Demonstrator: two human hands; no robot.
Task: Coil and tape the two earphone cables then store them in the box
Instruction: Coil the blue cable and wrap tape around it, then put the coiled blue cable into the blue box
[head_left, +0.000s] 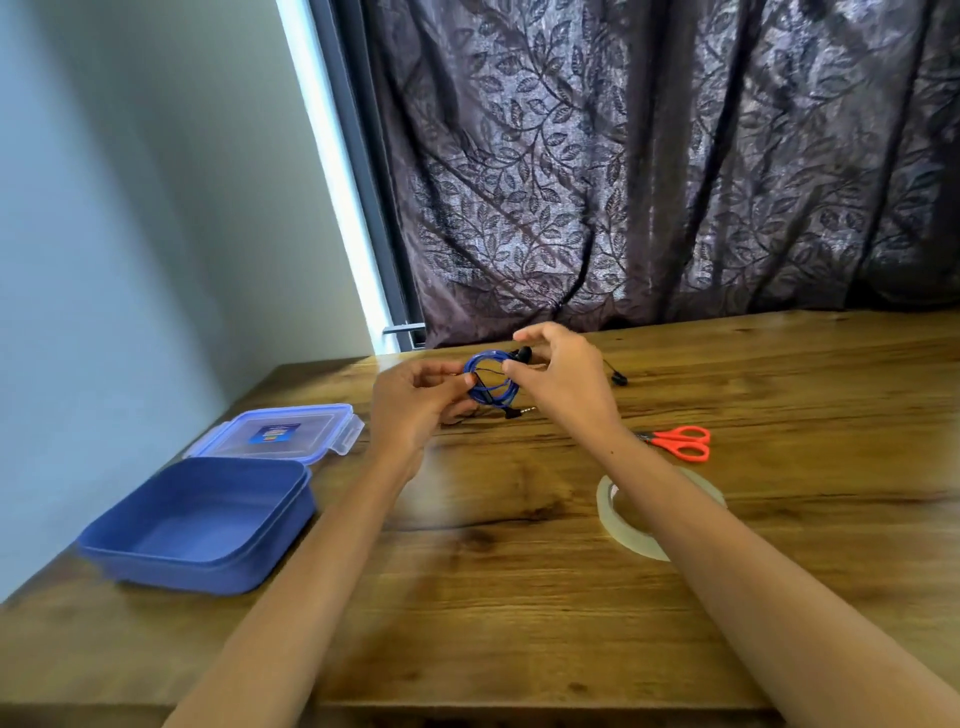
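Observation:
A blue earphone cable (491, 382) is wound into a small ring, held above the far middle of the wooden table (519, 571). My left hand (415, 400) pinches the ring's left side. My right hand (561, 374) grips its right side, fingers curled over the black earbuds at the top. A black earphone cable lies on the table beneath and behind my hands, with its plug (519, 412) below the ring and an earbud (619, 379) to the right. The open blue box (202, 525) stands at the left, nothing in it.
The box's clear lid (275, 434) lies flat behind it. A roll of clear tape (623, 519) sits under my right forearm. Orange-handled scissors (680, 441) lie to the right. A patterned dark curtain hangs behind the table's far edge.

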